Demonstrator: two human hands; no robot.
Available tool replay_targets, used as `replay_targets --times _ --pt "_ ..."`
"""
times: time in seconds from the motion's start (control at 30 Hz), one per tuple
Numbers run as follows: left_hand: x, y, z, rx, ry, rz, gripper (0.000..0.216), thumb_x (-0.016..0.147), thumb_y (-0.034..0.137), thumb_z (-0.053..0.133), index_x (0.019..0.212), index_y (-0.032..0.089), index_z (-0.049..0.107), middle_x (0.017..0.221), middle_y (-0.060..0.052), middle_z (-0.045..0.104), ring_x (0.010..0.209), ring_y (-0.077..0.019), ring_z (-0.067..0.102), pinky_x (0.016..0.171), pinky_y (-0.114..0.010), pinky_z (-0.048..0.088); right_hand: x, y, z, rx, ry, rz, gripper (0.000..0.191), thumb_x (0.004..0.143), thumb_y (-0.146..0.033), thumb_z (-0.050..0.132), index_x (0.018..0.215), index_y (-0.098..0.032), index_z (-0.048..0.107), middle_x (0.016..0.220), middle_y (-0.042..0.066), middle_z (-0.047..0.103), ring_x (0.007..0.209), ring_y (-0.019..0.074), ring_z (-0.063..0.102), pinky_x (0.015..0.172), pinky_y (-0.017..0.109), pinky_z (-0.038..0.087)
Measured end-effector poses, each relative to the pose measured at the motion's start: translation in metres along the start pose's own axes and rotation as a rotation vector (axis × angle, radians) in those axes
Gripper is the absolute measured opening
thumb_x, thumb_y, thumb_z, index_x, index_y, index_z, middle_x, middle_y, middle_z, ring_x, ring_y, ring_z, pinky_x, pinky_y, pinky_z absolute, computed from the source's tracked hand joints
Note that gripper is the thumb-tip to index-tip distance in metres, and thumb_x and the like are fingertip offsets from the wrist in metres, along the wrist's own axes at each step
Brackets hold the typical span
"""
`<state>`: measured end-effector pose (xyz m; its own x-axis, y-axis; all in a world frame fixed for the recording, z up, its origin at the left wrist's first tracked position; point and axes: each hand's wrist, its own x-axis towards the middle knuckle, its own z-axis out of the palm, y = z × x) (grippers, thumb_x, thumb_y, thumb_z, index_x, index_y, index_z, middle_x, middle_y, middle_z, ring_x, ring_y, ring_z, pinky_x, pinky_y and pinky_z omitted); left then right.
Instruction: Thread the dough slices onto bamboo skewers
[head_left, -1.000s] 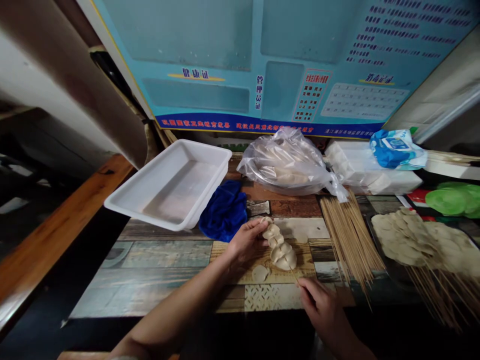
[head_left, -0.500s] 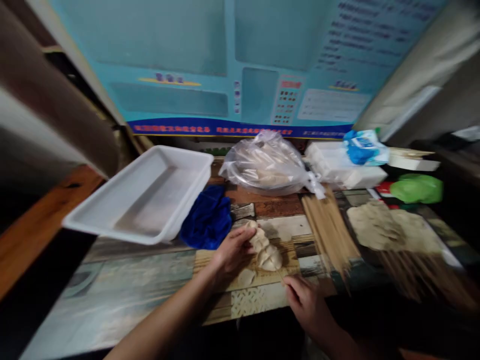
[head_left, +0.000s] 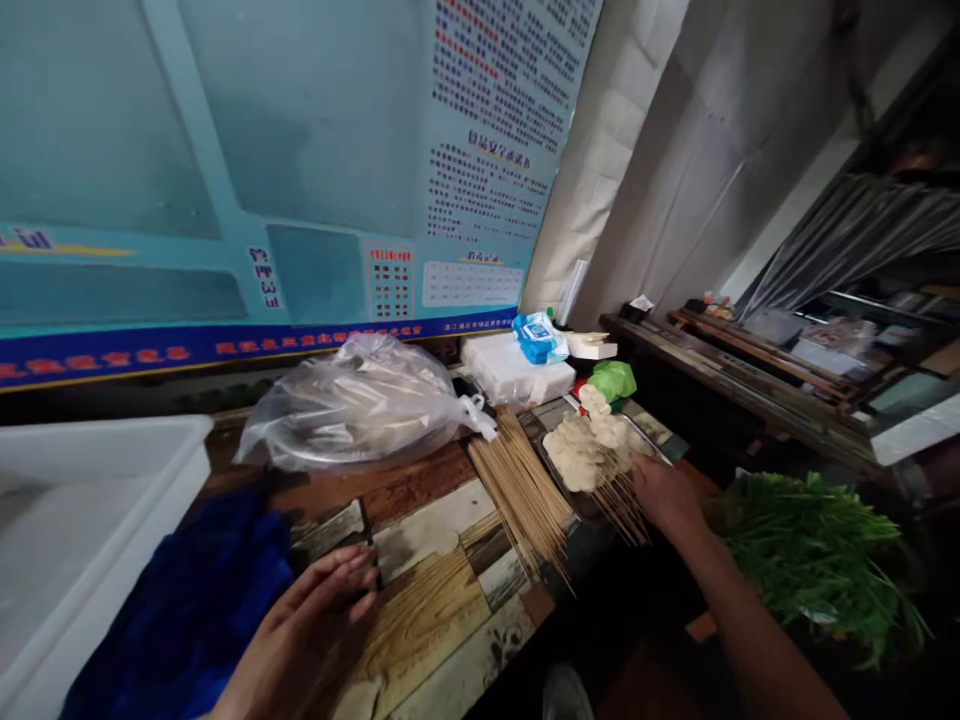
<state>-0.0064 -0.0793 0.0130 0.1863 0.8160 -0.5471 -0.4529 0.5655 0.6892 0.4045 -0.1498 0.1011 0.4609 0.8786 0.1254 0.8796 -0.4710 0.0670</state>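
Observation:
My right hand (head_left: 666, 497) is closed at the near end of a loaded skewer (head_left: 609, 428), whose pale, folded pieces look like dough or gluten. It is over the right side of a metal tray (head_left: 651, 440), where similar skewered pieces (head_left: 576, 456) lie with their sticks pointing toward me. Whether the held skewer touches the pile I cannot tell. My left hand (head_left: 319, 612) hovers at the wood-patterned tabletop (head_left: 427, 610), fingers stretched out and holding nothing visible. Just left of it lies a dark blue cloth (head_left: 187, 590). A pale scrap (head_left: 358, 700) shows at the bottom edge.
Bare bamboo sticks (head_left: 521, 495) lie left of the tray. Behind them are a tied clear plastic bag (head_left: 352, 410), a white foam box (head_left: 502, 372), a blue packet (head_left: 541, 338) and a green bag (head_left: 613, 380). A white tub (head_left: 112, 440) stands left; leafy greens (head_left: 817, 560) are low right.
The view has swung right. My right hand has carried the loaded skewer from in front of me to the tray. My left hand has let go of the pale pieces.

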Motion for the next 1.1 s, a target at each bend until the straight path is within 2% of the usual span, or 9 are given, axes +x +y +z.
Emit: replay_targets --times 0.13,0.33,0.5,0.67,0.83,0.97,1.1 --pt "0.002 0.001 0.0 0.02 0.035 0.006 0.045 0.04 0.022 0.085 0.082 0.02 0.069 0.093 -0.005 0.07 0.085 -0.0247 0.066 0.066 -0.026 0.058 0.028 0.022 0.007 -0.041 -0.115 0.029 0.02 0.092 -0.031 0.053 0.096 -0.014 0.062 0.096 0.003 0.066 0.085 0.0147 0.063 0.078 0.035 0.051" --pt "-0.005 0.006 0.009 -0.009 0.087 -0.004 0.047 0.031 0.013 0.085 0.076 0.017 0.069 0.084 -0.001 0.07 0.078 -0.0196 0.066 0.061 -0.019 0.055 0.039 0.027 0.033 0.022 -0.191 0.015 0.022 0.092 -0.032 0.054 0.106 -0.016 0.06 0.108 0.005 0.063 0.094 0.0168 0.062 0.083 0.038 0.05" --pt "-0.008 0.007 0.012 -0.015 0.102 -0.041 0.044 0.031 0.005 0.081 0.071 0.016 0.069 0.079 0.0 0.07 0.072 -0.0172 0.066 0.059 -0.017 0.054 0.039 0.025 0.041 0.1 -0.211 0.061 0.026 0.092 -0.035 0.053 0.106 -0.015 0.06 0.106 0.005 0.063 0.093 0.0172 0.062 0.083 0.039 0.05" --pt "0.001 0.002 0.005 -0.009 0.093 -0.028 0.037 0.04 0.01 0.08 0.074 0.016 0.068 0.08 0.0 0.07 0.072 -0.0169 0.066 0.06 -0.016 0.054 0.038 0.024 0.046 0.189 -0.269 0.095 0.027 0.092 -0.037 0.053 0.106 -0.015 0.059 0.105 0.005 0.063 0.092 0.017 0.062 0.081 0.038 0.051" --pt "-0.001 0.003 0.008 0.001 0.118 -0.044 0.035 0.041 0.011 0.08 0.074 0.016 0.067 0.073 0.0 0.07 0.066 -0.0172 0.066 0.055 -0.018 0.053 0.034 0.02 0.061 0.321 -0.377 0.119 0.025 0.092 -0.034 0.054 0.105 -0.014 0.059 0.098 0.003 0.064 0.079 0.0134 0.064 0.07 0.031 0.054" --pt "-0.002 0.003 0.007 0.002 0.109 -0.018 0.033 0.042 0.012 0.079 0.073 0.015 0.067 0.074 -0.001 0.07 0.068 -0.0176 0.066 0.056 -0.018 0.053 0.03 0.019 0.074 0.37 -0.36 0.152 0.024 0.092 -0.032 0.054 0.108 -0.014 0.058 0.099 0.003 0.064 0.078 0.0128 0.064 0.068 0.03 0.055" --pt "0.001 0.002 0.003 -0.005 0.109 -0.021 0.036 0.04 0.013 0.08 0.073 0.015 0.067 0.077 -0.001 0.07 0.069 -0.016 0.065 0.057 -0.017 0.053 0.021 0.022 0.074 0.341 -0.301 0.139 0.024 0.092 -0.032 0.053 0.108 -0.015 0.058 0.099 0.003 0.064 0.078 0.0127 0.064 0.069 0.03 0.054"
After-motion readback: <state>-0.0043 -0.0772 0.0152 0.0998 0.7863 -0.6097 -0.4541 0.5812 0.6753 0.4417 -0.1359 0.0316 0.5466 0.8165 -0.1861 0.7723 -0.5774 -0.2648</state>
